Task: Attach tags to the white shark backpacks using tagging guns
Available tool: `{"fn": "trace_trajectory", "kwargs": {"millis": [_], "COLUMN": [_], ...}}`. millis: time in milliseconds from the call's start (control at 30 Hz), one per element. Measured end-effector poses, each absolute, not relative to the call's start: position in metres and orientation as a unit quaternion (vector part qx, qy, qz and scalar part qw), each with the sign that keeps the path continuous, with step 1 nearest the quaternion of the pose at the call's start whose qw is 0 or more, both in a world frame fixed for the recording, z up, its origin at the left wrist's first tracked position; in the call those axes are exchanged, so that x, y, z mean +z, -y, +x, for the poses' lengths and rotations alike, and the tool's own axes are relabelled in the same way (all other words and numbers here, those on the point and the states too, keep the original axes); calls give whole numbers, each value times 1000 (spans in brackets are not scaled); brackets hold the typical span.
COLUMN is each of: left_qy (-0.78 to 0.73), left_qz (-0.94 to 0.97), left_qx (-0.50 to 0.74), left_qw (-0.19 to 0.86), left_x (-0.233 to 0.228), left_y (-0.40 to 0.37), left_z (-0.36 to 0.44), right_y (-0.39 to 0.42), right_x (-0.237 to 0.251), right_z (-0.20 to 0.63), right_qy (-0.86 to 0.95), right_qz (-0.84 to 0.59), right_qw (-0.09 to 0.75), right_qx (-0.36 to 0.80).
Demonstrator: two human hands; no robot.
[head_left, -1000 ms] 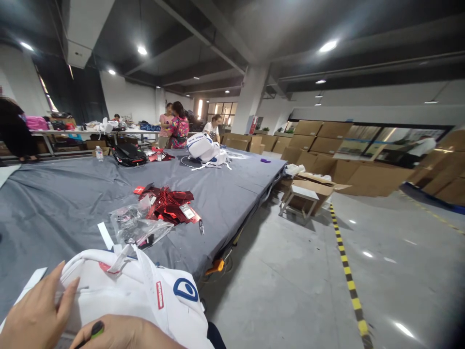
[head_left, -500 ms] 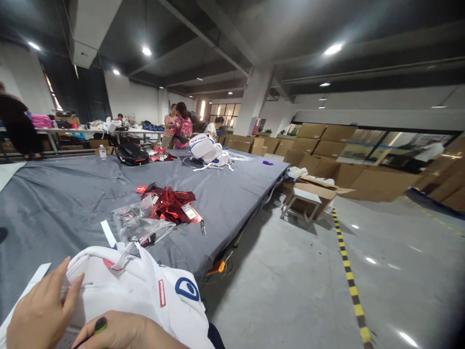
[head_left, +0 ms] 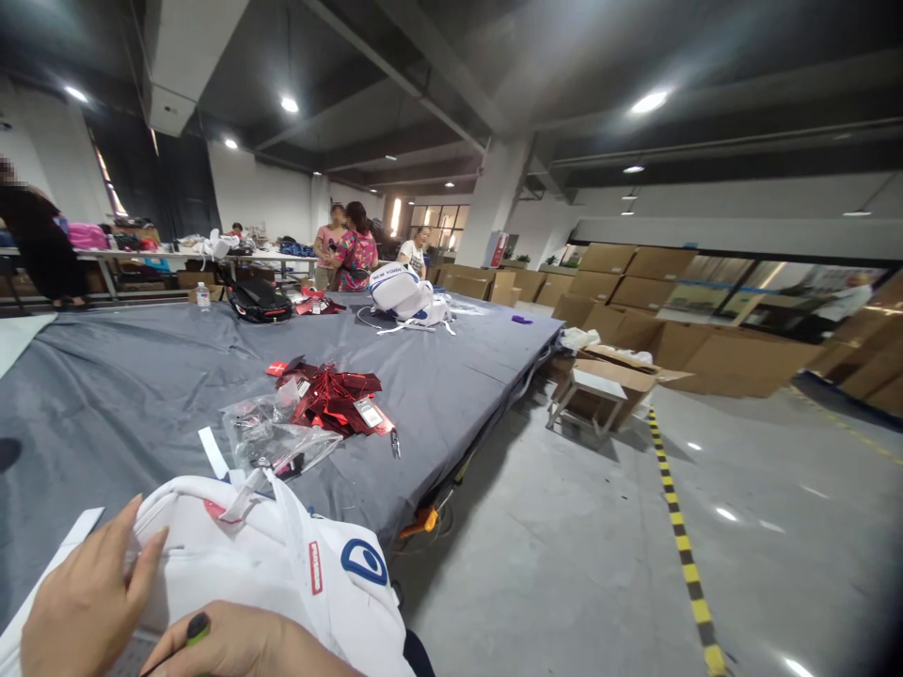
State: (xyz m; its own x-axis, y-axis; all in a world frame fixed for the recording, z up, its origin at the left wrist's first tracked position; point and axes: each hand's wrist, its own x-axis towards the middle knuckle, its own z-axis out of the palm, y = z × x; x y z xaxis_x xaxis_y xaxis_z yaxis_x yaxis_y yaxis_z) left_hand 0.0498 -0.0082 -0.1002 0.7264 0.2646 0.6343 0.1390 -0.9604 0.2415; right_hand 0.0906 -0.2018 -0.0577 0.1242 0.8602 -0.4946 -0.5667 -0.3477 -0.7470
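A white backpack (head_left: 246, 555) with a blue emblem and a small red label lies at the near table edge. My left hand (head_left: 81, 588) is closed on its upper left edge, fingers over the fabric and thumb to the right. My right hand (head_left: 236, 644), low in front of the bag, grips a slim tool with a black-and-green handle (head_left: 198, 628). That tool's working end is out of view. Just beyond the bag lie a clear plastic bag (head_left: 261, 428) with small parts inside and a pile of red tags (head_left: 335, 400).
A grey cloth covers the table (head_left: 437, 395). Farther back are another white backpack (head_left: 405, 293), a black backpack (head_left: 260, 299) and a bottle (head_left: 203, 297). Right of the table stand a stool (head_left: 596, 385) and cardboard boxes (head_left: 734, 362). Several people are in the background.
The view has shifted very slightly. Both hands keep nearly the same place on the white backpack. In the background, a person in white has raised their head.
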Motion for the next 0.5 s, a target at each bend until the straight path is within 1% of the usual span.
{"fn": "trace_trajectory", "kwargs": {"millis": [67,133,267,500], "left_qy": [-118,-112,-98,-105], "left_qz": [926,926,928,926], "left_qx": [358,360,359,361], "left_qw": [23,-12,-24,-19], "left_x": [-95,-92,-89,-86], "left_y": [11,12,12,16], "left_z": [50,50,49,50], "right_y": [201,200,197,193], "right_x": [-65,-75,-89,-102], "right_z": [91,90,89,87], "right_qy": [142,141,165,200], "right_qz": [-496,-476,-455,-477], "right_qw": [560,576,603,595], "right_qx": [648,649,634,615]}}
